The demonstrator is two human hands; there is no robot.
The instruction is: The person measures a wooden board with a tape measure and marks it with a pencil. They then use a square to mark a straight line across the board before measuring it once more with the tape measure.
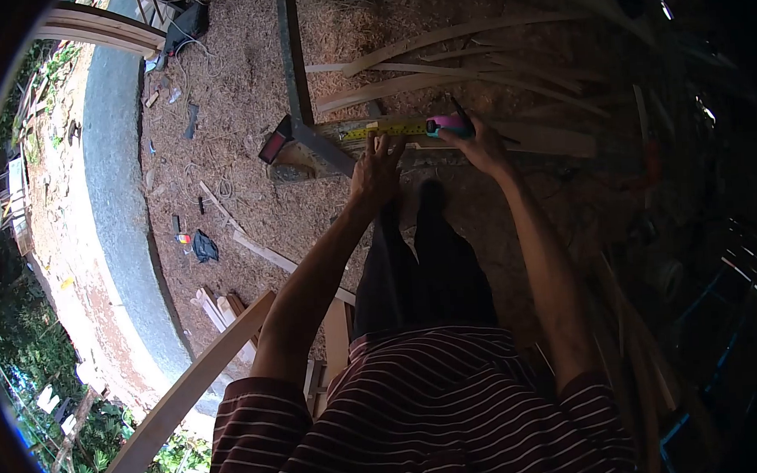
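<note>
My right hand [479,148] is closed around a pink and teal tape measure [445,127]. A dark thin stick, perhaps a pencil, juts up beside its fingers. The yellow tape blade [399,130] runs left from the case over a timber beam [332,131]. My left hand [378,170] reaches to the blade with its fingers stretched and apart, the tips touching the blade or the wood under it. A small pale wood piece shows at those fingertips, partly hidden.
A dark upright bar [295,57] joins the beam's left end, near a dark red-faced box [277,142]. Long curved wood strips [405,85] lie beyond the beam. A plank [181,397] slants at lower left. A black plastic bag [205,246] lies on the shavings-covered ground.
</note>
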